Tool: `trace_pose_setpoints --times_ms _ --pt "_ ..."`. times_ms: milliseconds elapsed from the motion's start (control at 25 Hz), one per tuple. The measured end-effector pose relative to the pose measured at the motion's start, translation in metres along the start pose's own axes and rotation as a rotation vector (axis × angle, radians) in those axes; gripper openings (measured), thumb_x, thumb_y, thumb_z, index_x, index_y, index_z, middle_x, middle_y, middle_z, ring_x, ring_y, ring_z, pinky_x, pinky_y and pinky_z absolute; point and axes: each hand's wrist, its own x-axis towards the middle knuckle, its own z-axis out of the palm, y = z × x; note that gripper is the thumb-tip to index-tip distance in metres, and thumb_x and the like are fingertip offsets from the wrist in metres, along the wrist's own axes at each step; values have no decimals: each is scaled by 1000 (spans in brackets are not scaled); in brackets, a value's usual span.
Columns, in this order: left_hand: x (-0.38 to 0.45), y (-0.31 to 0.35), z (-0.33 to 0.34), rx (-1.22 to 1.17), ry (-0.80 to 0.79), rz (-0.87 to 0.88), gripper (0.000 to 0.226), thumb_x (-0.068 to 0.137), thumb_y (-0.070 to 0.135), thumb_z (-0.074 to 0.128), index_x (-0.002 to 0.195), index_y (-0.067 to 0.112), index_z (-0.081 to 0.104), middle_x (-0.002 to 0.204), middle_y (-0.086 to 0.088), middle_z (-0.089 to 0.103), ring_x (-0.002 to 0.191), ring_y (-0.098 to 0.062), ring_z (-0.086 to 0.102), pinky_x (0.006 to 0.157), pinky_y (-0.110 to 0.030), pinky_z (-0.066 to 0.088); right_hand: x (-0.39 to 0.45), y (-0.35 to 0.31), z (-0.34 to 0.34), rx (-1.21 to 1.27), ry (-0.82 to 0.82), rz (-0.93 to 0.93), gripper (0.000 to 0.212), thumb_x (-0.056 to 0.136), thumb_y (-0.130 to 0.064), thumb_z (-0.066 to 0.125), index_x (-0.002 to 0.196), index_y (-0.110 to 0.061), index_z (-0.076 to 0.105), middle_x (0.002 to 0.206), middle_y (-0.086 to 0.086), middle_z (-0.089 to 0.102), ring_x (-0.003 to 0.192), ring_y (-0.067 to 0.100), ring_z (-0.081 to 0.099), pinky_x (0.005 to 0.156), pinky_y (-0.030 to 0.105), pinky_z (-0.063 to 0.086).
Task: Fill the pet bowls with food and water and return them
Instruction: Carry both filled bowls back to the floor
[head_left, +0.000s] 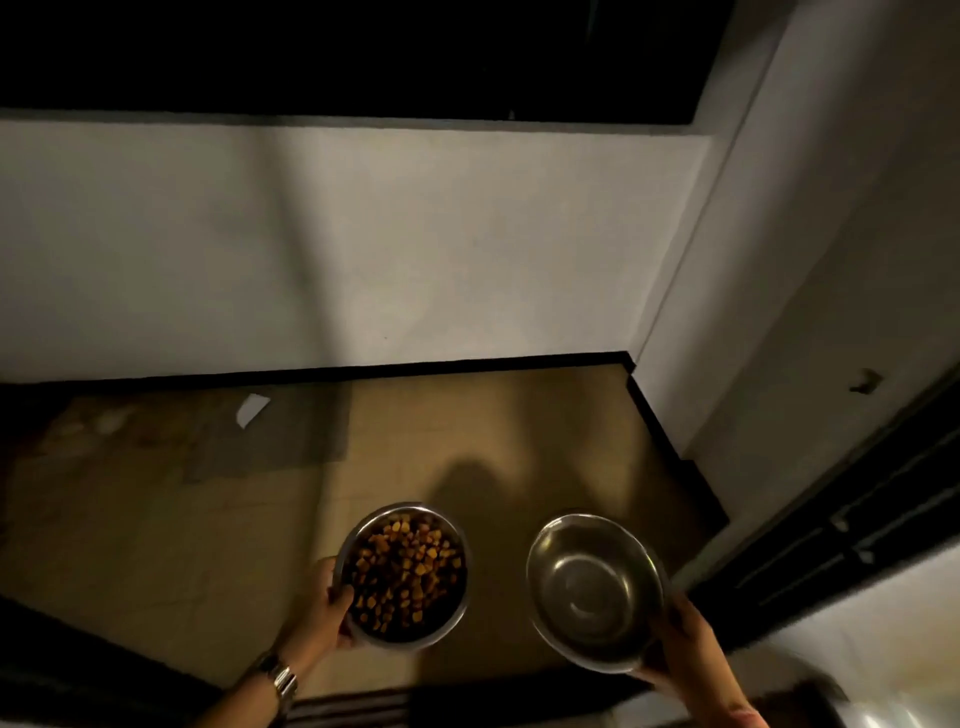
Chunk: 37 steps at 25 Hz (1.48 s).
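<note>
Nearest you: a metal wristwatch (280, 677) on your left wrist.

Your left hand (324, 616) holds the round steel bowl of brown-and-yellow kibble (404, 576) by its near-left rim, thumb curled over the lip, fingers hidden beneath. The bowl sits level in the air, above the floor.

Your right hand (675, 642) grips the second round steel bowl (595, 590) at its near-right rim, fingers wrapped under the edge. This bowl tilts a little toward the left. Whether it holds water cannot be told; the inside reads shiny and pale.

Handling, as a guess: thin steel, stiff, smooth at the lip, likely slick if wet. The kibble bowl carries loose weight that will shift if tipped. Any water would slop from a one-sided rim hold, so level it and lower slowly, a finger under the base.

Beyond the bowls: tan tiled floor (182, 545), your shadow across it. Farther, a grey mat (280, 436) with a white scrap of paper (252, 408) at its far edge. Last, the white wall (363, 249) with a dark skirting.
</note>
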Motion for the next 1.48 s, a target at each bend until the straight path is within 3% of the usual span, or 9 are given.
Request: trace_pose_setpoints --times_ms 160,280,480,600,720,840,1000,1280,1480 --pt "63 27 -29 -84 34 -49 34 97 4 47 129 12 43 121 -12 49 111 -40 54 59 -46 58 58 -54 62 -198 -93 -104 26 95 -8 54 120 -1 58 113 18 65 105 35 62 87 53 54" --pt "120 49 -40 -199 57 -87 33 95 8 53 127 8 46 110 -13 59 92 -34 62 51 -39 56 97 -101 111 -163 -205 -145 22 90 1 59 110 -9 62 103 13 69 98 28 65 72 39 58" --pt "210 92 -39 -320 138 -96 20 91 14 61 107 22 51 113 -14 57 93 -38 63 50 -42 57 190 -155 182 -184 -258 -198 18 87 -4 65 92 -21 64 95 9 70 95 33 66 86 52 54" --pt "270 124 -30 -337 159 -108 27 92 9 58 115 15 45 113 -16 53 88 -36 60 41 -36 55 260 -185 222 -251 -305 -241 21 83 -2 70 91 -21 64 93 8 71 95 30 67 75 35 55" --pt "341 158 -19 -353 197 -106 29 92 5 58 118 8 45 106 -22 57 75 -35 60 34 -29 50 348 -209 263 -250 -314 -185 23 83 -9 71 104 -14 62 104 14 67 93 29 66 73 39 56" --pt "413 187 -12 -291 190 -126 23 95 -1 49 115 11 49 112 -21 57 80 -31 60 49 -32 54 424 -233 301 -284 -288 -64 46 86 -14 70 127 -8 51 100 7 61 81 22 64 56 31 54" --pt "514 207 8 -166 148 -121 31 97 11 49 127 3 48 114 -21 56 91 -27 58 70 -36 49 513 -257 346 -220 -311 -46 34 94 -16 60 127 -10 53 110 15 62 88 30 67 63 45 60" --pt "684 170 52 -121 255 -196 33 94 12 56 124 7 45 101 -27 62 69 -27 59 54 -31 47 647 -204 417 -213 -299 1 30 99 -18 50 129 -13 49 119 11 59 98 27 65 72 47 60" --pt "808 80 71 -223 277 -304 34 91 9 53 121 21 44 112 -18 56 82 -24 58 56 -32 50 744 -109 459 -233 -239 51 27 100 -19 49 126 -17 51 117 6 60 98 23 66 68 41 61"
